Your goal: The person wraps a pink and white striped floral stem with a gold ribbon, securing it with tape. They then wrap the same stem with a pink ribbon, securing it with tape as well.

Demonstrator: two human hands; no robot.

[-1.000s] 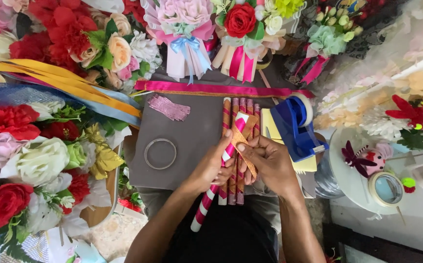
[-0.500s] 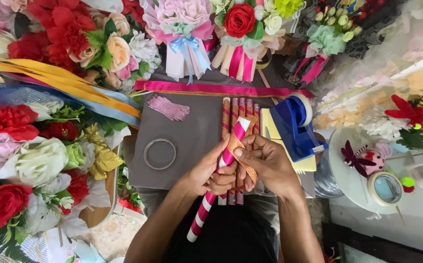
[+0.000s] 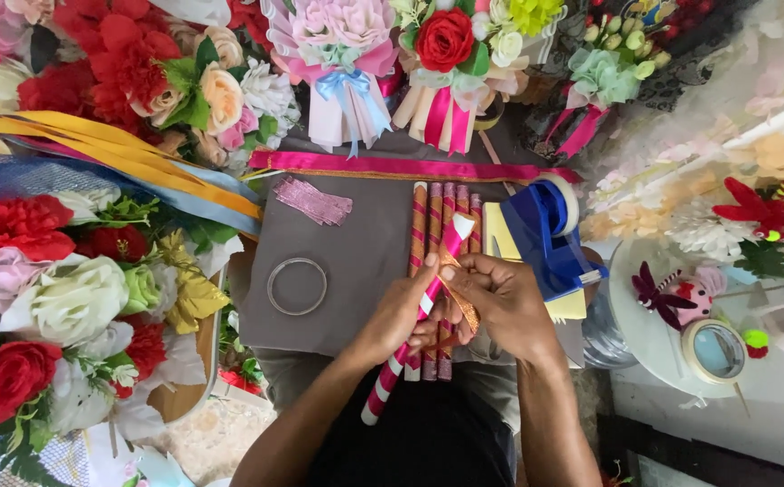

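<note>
A long stick wrapped in pink ribbon with white gaps (image 3: 392,372) slants across the grey board (image 3: 356,257) on my lap. My left hand (image 3: 401,311) grips its middle. My right hand (image 3: 500,302) pinches a narrow gold-orange ribbon (image 3: 459,293) against the stick near its upper end. Beneath both hands, several finished sticks wound in pink and gold (image 3: 446,207) lie side by side, partly hidden.
A clear ring (image 3: 297,286), a pink glitter strip (image 3: 312,200) and a long pink ribbon (image 3: 392,166) lie on the board. A blue tape dispenser (image 3: 550,234) stands to the right. Artificial flower bouquets (image 3: 76,261) crowd left and top. A tape roll (image 3: 715,350) sits on a white stand.
The striped stick has slid down and turned a little in my hands. My right hand has moved along it with the gold ribbon.
</note>
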